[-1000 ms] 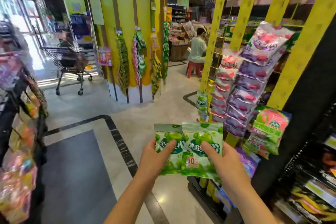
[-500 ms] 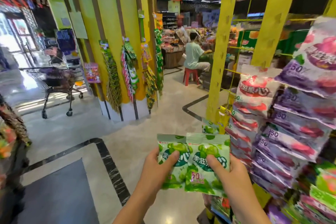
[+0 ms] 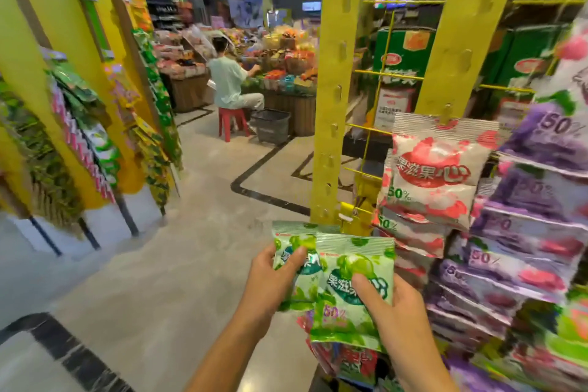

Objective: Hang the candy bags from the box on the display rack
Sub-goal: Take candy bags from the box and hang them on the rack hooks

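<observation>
Front green bag (image 3: 350,296) overlaps rear green bag (image 3: 291,264); both upright, sealed tops up. Our right hand (image 3: 397,312) grips the front one, thumb across its face; our left hand (image 3: 270,283) pinches the rear one likewise. The yellow rack strip (image 3: 337,89) rises just above and beyond both hands, pegs bare. Red bags (image 3: 436,175) hang up-right of our right hand. We judge that hand nearer the rack.

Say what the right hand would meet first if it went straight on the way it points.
Past the front green candy bag it grips, the right hand would likely reach the foot of the yellow punched strip; depth is unclear.
</observation>
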